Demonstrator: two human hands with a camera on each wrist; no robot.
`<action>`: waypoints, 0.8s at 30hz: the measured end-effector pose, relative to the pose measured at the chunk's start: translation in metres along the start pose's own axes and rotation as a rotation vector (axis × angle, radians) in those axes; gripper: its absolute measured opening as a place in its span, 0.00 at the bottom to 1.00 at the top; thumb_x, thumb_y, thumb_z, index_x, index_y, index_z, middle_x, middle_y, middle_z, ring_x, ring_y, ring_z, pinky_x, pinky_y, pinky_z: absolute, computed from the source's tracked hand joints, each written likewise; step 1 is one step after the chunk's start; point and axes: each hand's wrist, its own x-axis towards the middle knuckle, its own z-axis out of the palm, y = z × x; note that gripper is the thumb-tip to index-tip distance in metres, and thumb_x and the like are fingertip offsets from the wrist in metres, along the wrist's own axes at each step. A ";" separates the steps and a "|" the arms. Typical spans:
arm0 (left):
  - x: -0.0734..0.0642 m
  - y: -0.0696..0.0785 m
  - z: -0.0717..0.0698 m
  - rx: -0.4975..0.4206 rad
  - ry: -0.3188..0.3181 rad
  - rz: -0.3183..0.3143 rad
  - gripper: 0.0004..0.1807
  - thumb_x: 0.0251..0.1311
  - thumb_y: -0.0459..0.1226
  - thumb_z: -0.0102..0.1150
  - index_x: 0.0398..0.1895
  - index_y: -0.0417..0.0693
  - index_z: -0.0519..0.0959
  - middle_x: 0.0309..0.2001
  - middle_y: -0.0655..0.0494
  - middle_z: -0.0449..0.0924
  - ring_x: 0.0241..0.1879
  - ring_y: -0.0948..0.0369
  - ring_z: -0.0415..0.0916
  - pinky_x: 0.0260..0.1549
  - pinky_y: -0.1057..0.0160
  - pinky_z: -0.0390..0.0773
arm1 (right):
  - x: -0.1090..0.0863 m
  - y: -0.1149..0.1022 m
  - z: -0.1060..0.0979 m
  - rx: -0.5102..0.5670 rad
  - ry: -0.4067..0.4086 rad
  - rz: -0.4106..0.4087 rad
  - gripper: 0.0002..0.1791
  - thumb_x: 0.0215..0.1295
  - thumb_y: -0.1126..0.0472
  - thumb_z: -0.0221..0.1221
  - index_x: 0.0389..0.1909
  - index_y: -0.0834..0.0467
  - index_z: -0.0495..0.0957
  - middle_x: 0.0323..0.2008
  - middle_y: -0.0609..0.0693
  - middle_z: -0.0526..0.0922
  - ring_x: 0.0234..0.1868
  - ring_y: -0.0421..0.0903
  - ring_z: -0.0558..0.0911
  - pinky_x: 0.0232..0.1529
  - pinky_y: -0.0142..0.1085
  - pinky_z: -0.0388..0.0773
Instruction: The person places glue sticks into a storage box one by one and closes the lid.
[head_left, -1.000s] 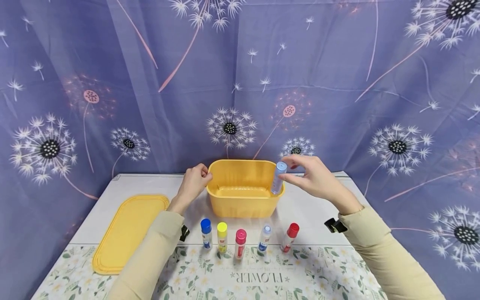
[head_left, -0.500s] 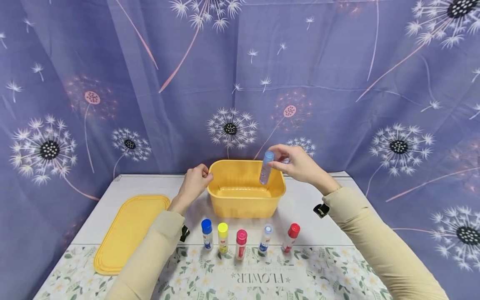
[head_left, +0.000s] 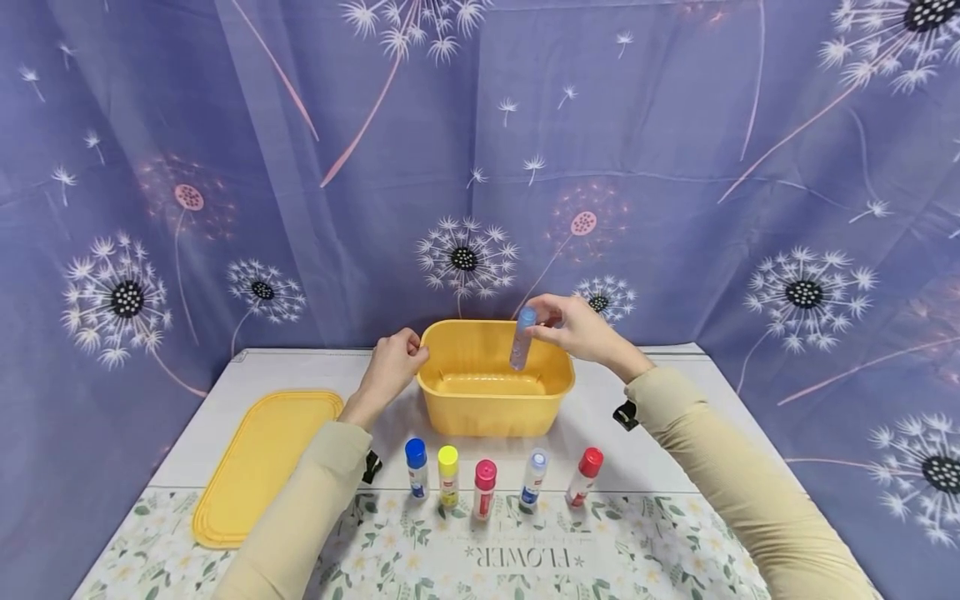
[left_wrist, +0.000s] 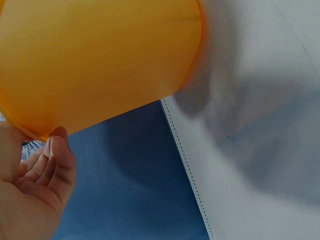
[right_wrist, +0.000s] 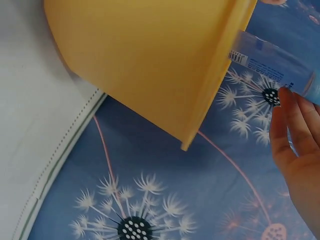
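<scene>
Behind everything, a violet-blue curtain [head_left: 375, 217] printed with white and pink dandelions, hanging in soft folds to the back and both sides. Below, a white worktop [head_left: 622, 450], with a floral band of leaves, pale blossoms and upside-down "FLOWER" lettering across the near part. On the white part, close to the far edge, a yellow bin [head_left: 491, 417]; off to the left, flat, a matching yellow lid [head_left: 262, 467], partly behind a rolled beige left sleeve [head_left: 303, 500]. Between bin and lettering, upright in an uneven row, small capped tubes: blue [head_left: 416, 471], yellow [head_left: 448, 477], crimson [head_left: 484, 490], pale blue [head_left: 533, 481] and red [head_left: 585, 477]. Reaching up from the lower left to the bin's left end, the left grip [head_left: 392, 364], narrow, pinching the rim between thumb and curled fingers. Angling in from the lower right, in a matching right sleeve [head_left: 727, 450], the right grip [head_left: 579, 327], knuckles high and wrist above the bin's right end, holding a clear tube with a blue cap [head_left: 522, 339] between thumb and fingertips. Slightly tilted over the bin's opening, cap up; depth of the lower end past the rim uncertain.
</scene>
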 end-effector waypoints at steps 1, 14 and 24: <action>0.000 0.000 0.000 -0.001 -0.002 0.000 0.09 0.60 0.38 0.58 0.34 0.40 0.78 0.28 0.51 0.79 0.28 0.56 0.76 0.31 0.58 0.77 | 0.000 0.002 0.002 0.000 0.002 0.004 0.14 0.60 0.64 0.67 0.47 0.61 0.80 0.30 0.47 0.82 0.31 0.43 0.80 0.35 0.38 0.76; -0.001 0.002 0.000 0.007 -0.012 -0.019 0.09 0.62 0.38 0.58 0.36 0.39 0.78 0.29 0.50 0.79 0.29 0.55 0.76 0.32 0.58 0.77 | 0.003 0.015 0.030 0.054 -0.084 0.050 0.15 0.60 0.66 0.66 0.48 0.63 0.78 0.32 0.48 0.85 0.34 0.44 0.83 0.39 0.38 0.78; -0.003 0.004 0.002 0.015 -0.027 -0.040 0.10 0.63 0.39 0.58 0.37 0.39 0.78 0.30 0.49 0.79 0.30 0.55 0.76 0.33 0.58 0.78 | 0.004 0.026 0.043 0.048 -0.115 0.099 0.18 0.60 0.67 0.66 0.51 0.65 0.77 0.37 0.51 0.86 0.39 0.44 0.85 0.41 0.37 0.80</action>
